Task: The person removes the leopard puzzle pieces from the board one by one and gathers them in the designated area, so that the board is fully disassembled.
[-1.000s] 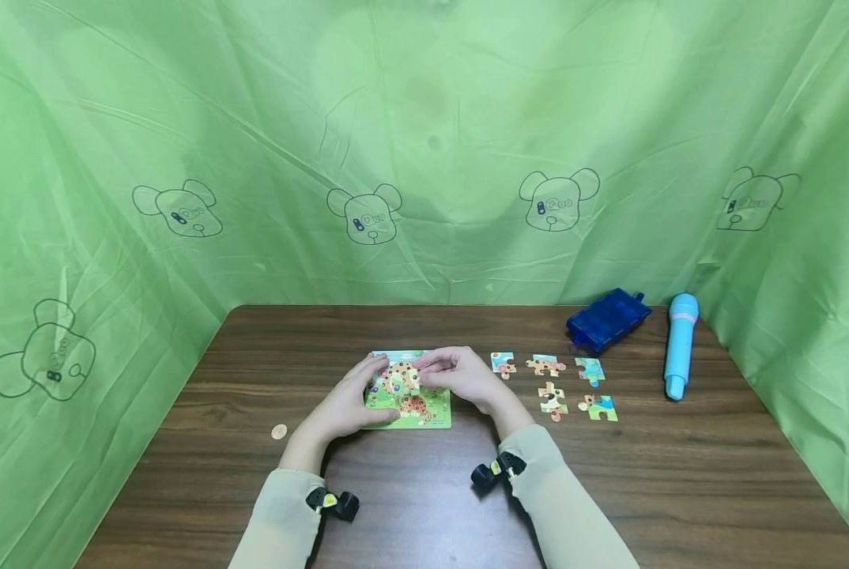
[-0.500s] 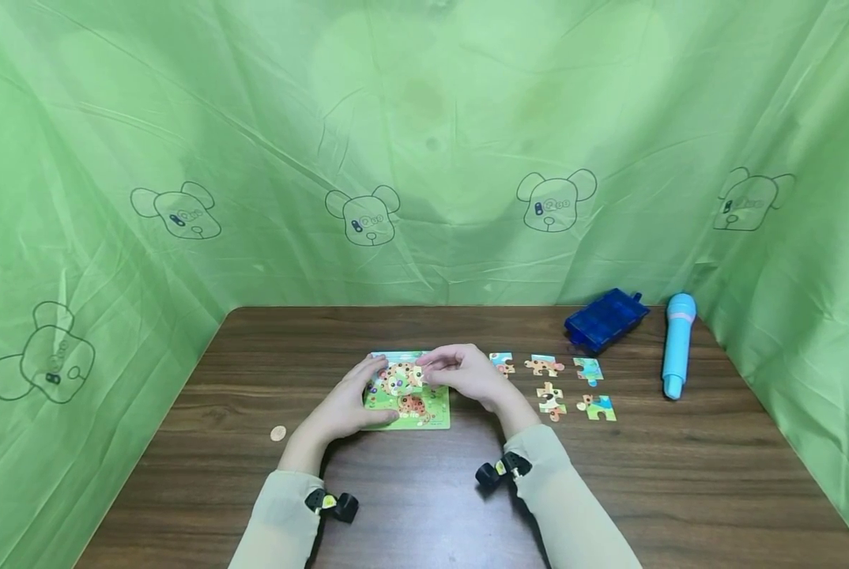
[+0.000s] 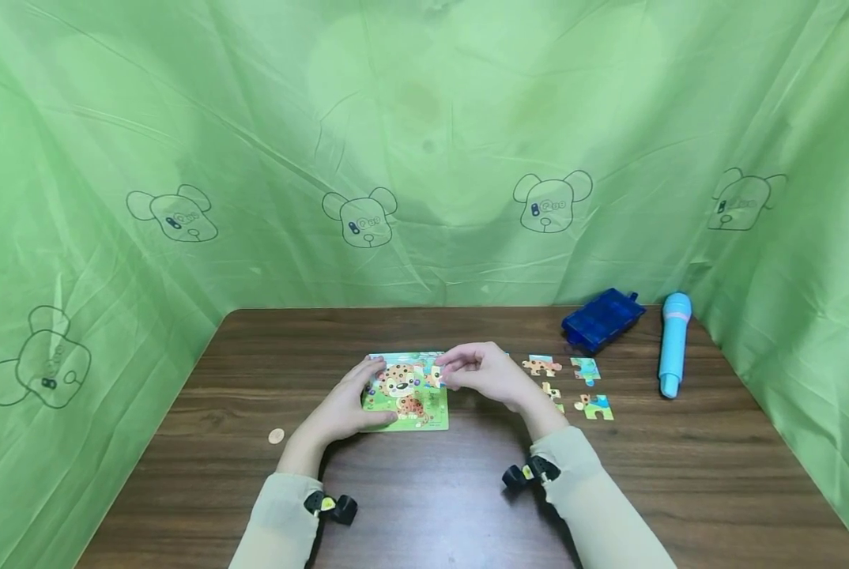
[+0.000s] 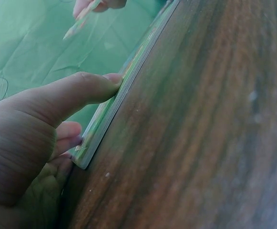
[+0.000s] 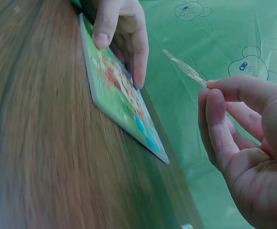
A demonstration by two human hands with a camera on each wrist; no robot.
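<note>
A flat puzzle board [image 3: 435, 415] with a spotted cartoon animal on a green and blue ground lies on the table. My left hand [image 3: 342, 403] holds its left side, thumb on the near edge and fingertips toward the far edge; in the left wrist view the thumb [image 4: 93, 88] presses at the board's rim. My right hand [image 3: 488, 375] pinches a puzzle piece [image 5: 188, 70] between thumb and fingers. The piece is raised above the board's right part and tilted. Its face shows spots and an eye in the head view.
Right of the board lie loose puzzle pieces [image 3: 598, 407], some partly covered by my right hand. Farther back are a blue translucent box [image 3: 604, 318] and a light blue microphone-shaped thing [image 3: 674, 344]. A small round pale disc [image 3: 276, 436] lies at left. Green cloth surrounds the table.
My right hand has moved right with the puzzle piece, from over the animal's face to the board's right part. The animal's face now shows. My left hand stays on the board.
</note>
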